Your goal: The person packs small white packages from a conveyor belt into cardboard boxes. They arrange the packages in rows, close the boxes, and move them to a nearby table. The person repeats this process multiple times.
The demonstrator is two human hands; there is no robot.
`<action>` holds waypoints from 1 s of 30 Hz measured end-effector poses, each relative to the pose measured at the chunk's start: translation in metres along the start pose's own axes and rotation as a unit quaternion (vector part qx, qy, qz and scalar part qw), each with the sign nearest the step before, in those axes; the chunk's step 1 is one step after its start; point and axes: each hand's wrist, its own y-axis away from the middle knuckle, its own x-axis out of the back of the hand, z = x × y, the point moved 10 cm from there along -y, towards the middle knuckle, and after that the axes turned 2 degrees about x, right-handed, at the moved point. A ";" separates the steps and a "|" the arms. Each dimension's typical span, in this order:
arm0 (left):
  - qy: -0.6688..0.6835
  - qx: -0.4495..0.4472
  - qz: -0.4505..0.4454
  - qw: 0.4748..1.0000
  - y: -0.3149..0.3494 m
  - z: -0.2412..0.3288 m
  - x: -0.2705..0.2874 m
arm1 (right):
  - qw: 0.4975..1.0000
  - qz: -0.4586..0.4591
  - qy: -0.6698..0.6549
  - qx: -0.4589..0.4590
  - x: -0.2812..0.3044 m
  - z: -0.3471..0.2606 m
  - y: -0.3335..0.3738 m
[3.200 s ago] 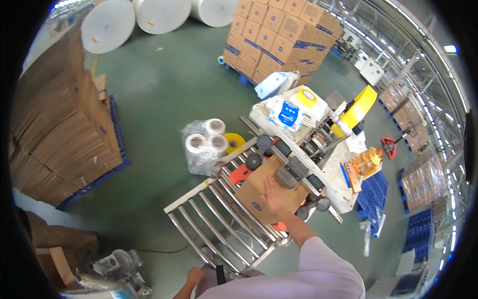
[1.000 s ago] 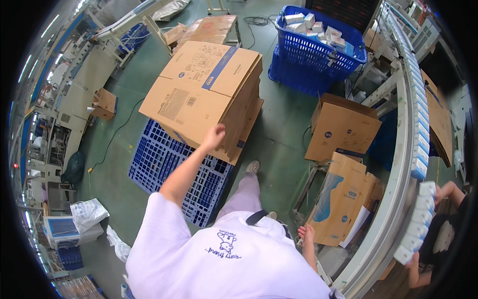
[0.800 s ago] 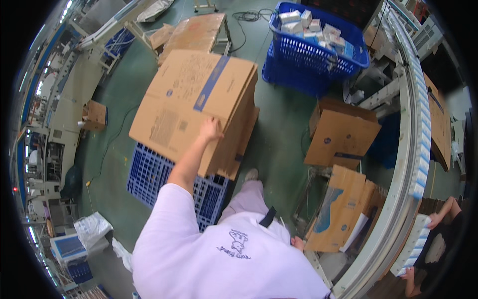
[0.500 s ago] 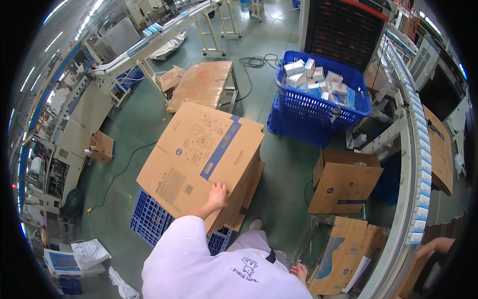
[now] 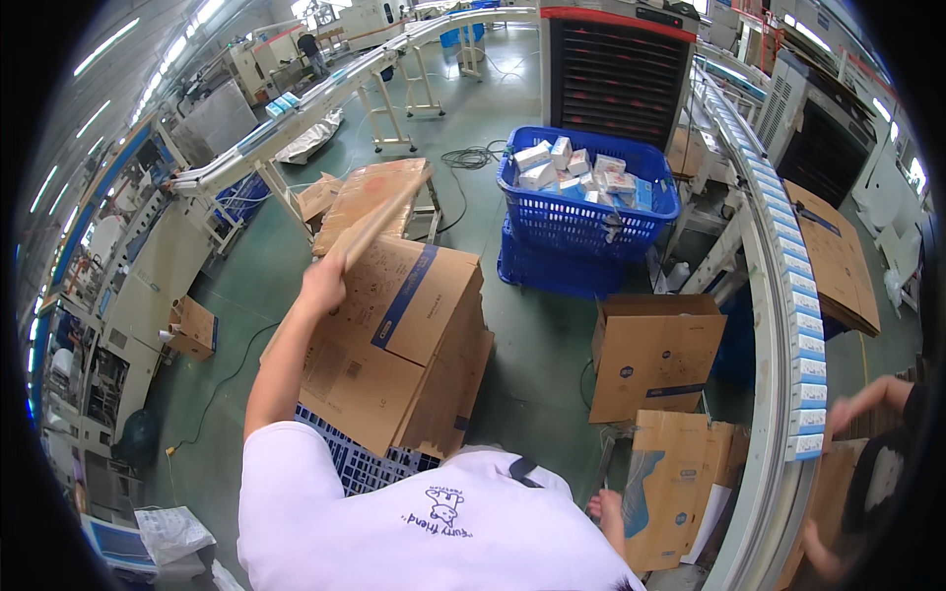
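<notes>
My left hand (image 5: 323, 286) grips the edge of a flattened cardboard box (image 5: 379, 222), tilted up so that it shows almost edge-on. Beneath it lies a stack of flattened cardboard boxes (image 5: 434, 305) with blue printed bands, on a blue plastic pallet (image 5: 340, 458). My right hand (image 5: 609, 507) hangs low at my right side, fingers loosely bent, with nothing visible in it. Close to that hand are a thin metal frame (image 5: 608, 458) and upright cardboard pieces (image 5: 670, 473).
A blue basket (image 5: 552, 212) of small boxes stands ahead, an open carton (image 5: 655, 360) to the right. A conveyor (image 5: 764, 394) carries blue-white boxes down the right side; beyond it another person's hand (image 5: 852, 409) shows. A cardboard-topped low table (image 5: 370, 192) stands beyond the stack.
My left hand has moved from the near edge of the stack to its far left, raising the top flattened box on edge. The view has tilted up. The other person's arms have come further in.
</notes>
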 end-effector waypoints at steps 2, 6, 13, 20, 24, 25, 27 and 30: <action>0.040 -0.155 0.079 0.984 -0.016 0.069 0.052 | 0.987 -0.027 0.059 0.145 -0.004 -0.063 -0.012; -0.023 -0.366 -0.063 0.928 0.027 0.227 0.051 | 0.837 0.053 0.038 0.544 -0.029 -0.288 0.188; 0.087 -0.703 -0.251 0.659 0.174 0.475 0.104 | 0.572 0.414 0.345 0.619 0.027 -0.328 0.407; 0.199 -0.824 -0.322 0.422 0.295 0.655 0.095 | 0.498 0.716 0.363 0.327 0.225 -0.251 0.497; 0.198 -0.840 -0.344 0.371 0.352 0.708 0.078 | 0.498 0.803 0.289 0.154 0.267 -0.193 0.497; 0.182 -0.844 -0.375 0.338 0.368 0.715 0.071 | 0.501 0.822 0.236 0.130 0.274 -0.167 0.482; 0.146 -0.844 -0.435 0.277 0.388 0.726 0.058 | 0.481 0.859 0.108 0.134 0.277 -0.127 0.479; 0.025 -0.696 -0.688 0.205 0.386 0.714 -0.005 | 0.482 0.834 -0.111 0.246 0.275 -0.099 0.457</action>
